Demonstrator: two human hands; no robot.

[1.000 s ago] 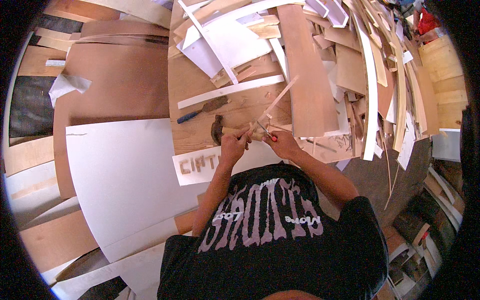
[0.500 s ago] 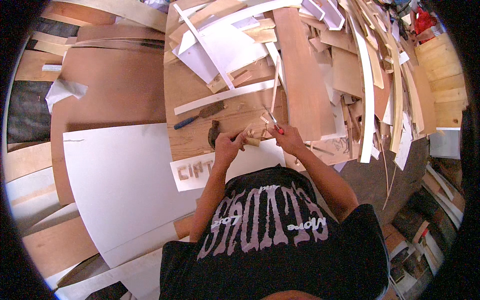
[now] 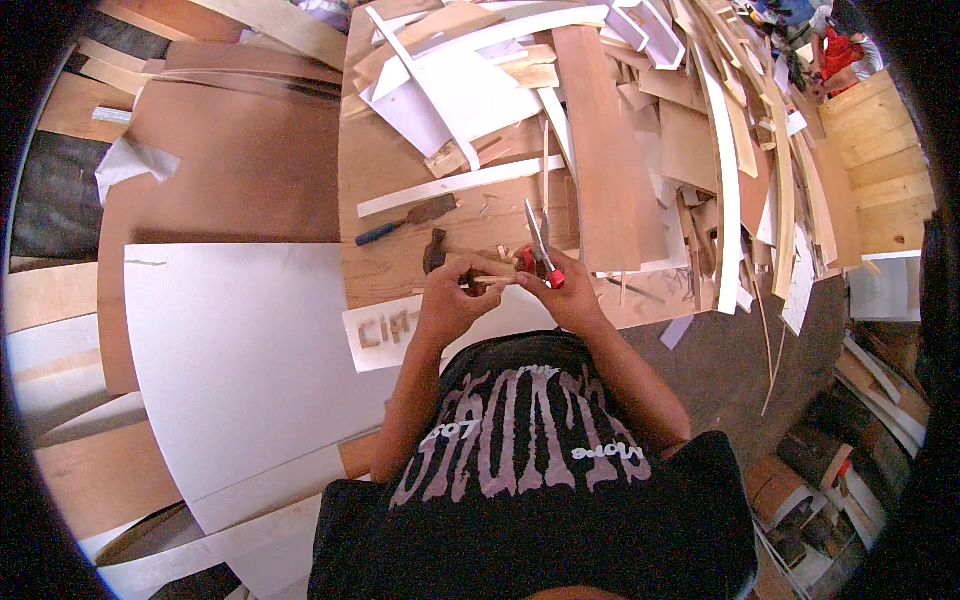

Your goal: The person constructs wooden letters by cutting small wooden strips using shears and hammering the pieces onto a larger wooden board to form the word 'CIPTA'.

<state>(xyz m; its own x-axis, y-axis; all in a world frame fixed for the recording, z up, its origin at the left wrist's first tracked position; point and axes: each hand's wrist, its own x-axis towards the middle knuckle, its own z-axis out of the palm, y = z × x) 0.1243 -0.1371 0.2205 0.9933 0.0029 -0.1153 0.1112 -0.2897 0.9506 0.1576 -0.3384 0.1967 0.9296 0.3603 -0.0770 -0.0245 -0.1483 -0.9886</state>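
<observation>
My left hand [image 3: 452, 297] is closed on a small thin tan strip [image 3: 494, 280], which looks like wood or veneer. Its other end reaches the fingertips of my right hand [image 3: 568, 300]. In that right hand are red-handled scissors [image 3: 540, 245], blades parted and pointing away from me. Just beyond my left hand lies a dark hammer head [image 3: 434, 250]; my hand may hide its handle. Farther off rests a blue-handled tool with a wide dark blade [image 3: 408, 220]. Under my wrists is a white board [image 3: 382, 338] with brown letter-shaped pieces on it.
A brown board [image 3: 600, 150] runs away from me on the right, beside heaped wood offcuts [image 3: 690, 130] and long bent strips [image 3: 728, 200]. White panels [image 3: 470, 100] are piled at the far side. To the left lies a large white sheet [image 3: 260, 340] over a brown sheet [image 3: 230, 170].
My right hand has come in against my left, and the scissors have swung more upright with their blades showing apart. The tan piece is now between both hands. The view has shifted slightly.
</observation>
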